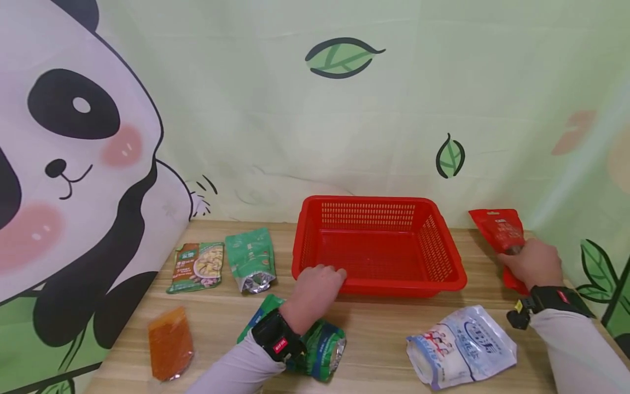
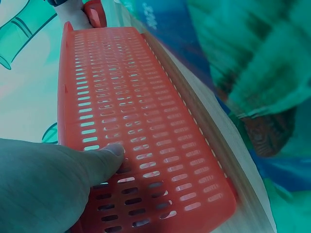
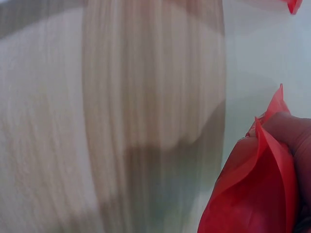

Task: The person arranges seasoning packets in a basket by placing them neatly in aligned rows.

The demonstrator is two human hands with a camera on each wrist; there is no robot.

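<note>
My left hand (image 1: 316,294) is at the front left corner of a red plastic basket (image 1: 389,288), its fingers over the rim. The left wrist view shows the thumb (image 2: 104,160) against the basket's slotted outer wall; the other fingers are hidden there. To the basket's right, my right hand (image 1: 537,264) grips a red pouch (image 1: 501,229) by its middle, close to the back wall. The pouch's crumpled side (image 3: 252,194) shows in the right wrist view. Under my left wrist lies a green and blue package (image 1: 327,350), partly covered by the arm.
A blue and white bag (image 1: 465,347) lies front right. On the left are a flat packet with a food picture (image 1: 197,267), a green pouch (image 1: 252,257) and an orange-brown packet (image 1: 170,342). A printed cloth (image 1: 256,109) hangs behind the wooden table (image 1: 374,339).
</note>
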